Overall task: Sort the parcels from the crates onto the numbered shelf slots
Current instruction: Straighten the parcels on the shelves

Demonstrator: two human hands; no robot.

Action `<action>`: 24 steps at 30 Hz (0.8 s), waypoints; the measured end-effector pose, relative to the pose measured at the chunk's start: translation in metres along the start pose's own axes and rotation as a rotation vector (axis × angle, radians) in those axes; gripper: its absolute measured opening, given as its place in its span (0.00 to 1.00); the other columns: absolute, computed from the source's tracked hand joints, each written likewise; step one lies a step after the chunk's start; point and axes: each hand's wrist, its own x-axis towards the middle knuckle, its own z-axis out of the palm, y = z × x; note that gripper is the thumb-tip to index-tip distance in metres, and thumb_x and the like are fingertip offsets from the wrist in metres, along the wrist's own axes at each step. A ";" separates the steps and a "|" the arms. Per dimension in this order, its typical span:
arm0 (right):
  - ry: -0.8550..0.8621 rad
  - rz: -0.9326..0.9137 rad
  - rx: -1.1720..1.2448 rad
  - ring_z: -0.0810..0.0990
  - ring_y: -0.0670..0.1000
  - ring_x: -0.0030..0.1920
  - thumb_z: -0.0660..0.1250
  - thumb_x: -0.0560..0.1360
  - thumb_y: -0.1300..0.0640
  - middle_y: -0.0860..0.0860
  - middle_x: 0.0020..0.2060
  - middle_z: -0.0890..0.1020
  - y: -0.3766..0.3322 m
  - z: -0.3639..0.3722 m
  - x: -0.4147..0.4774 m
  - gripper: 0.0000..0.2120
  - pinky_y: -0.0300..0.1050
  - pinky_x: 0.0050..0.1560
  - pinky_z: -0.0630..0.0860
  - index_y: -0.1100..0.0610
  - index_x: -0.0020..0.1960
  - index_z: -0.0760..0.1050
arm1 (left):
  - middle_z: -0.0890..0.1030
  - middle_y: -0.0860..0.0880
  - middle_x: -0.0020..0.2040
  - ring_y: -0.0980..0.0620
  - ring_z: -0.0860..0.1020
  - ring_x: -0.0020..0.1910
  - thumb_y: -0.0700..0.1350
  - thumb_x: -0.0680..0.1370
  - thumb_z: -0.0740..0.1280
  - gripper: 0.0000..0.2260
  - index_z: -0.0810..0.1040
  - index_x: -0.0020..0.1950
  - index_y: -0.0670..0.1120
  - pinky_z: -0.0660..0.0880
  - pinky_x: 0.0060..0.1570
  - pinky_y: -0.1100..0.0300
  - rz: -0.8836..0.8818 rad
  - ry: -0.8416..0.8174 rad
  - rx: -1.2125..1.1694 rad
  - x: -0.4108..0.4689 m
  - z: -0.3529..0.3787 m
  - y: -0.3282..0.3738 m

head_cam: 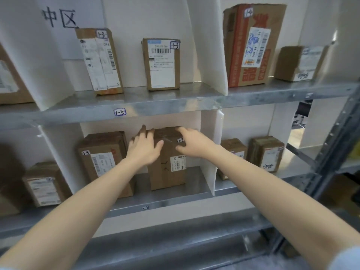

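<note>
Parcel [167,172] marked 2-3, upright at frame centre on lower shelf [175,200], between neighbouring box [105,162] and white divider [212,152]. Left grip [145,147] and right grip [192,145] released, spread fingers touching its top corners. Push squarely back, keep label outward, withdraw without tipping.

You're facing five parcels [161,64] on the upper shelf [155,106], five plain ones on the lower shelf [175,201], one more blurred far left
</note>
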 end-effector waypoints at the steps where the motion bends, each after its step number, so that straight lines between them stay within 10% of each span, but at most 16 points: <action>1: 0.013 -0.001 0.006 0.73 0.60 0.65 0.66 0.76 0.52 0.58 0.65 0.74 -0.002 -0.002 -0.007 0.31 0.54 0.62 0.72 0.58 0.76 0.59 | 0.51 0.41 0.79 0.38 0.58 0.75 0.59 0.82 0.54 0.28 0.55 0.79 0.47 0.56 0.72 0.44 0.014 0.000 0.009 -0.004 -0.002 0.002; 24: 0.154 0.341 -0.042 0.75 0.56 0.62 0.64 0.77 0.53 0.55 0.62 0.76 0.089 -0.053 -0.176 0.22 0.51 0.61 0.72 0.55 0.70 0.68 | 0.63 0.46 0.75 0.45 0.64 0.73 0.49 0.79 0.61 0.26 0.60 0.76 0.45 0.63 0.67 0.49 0.326 -0.046 -0.184 -0.080 0.011 0.141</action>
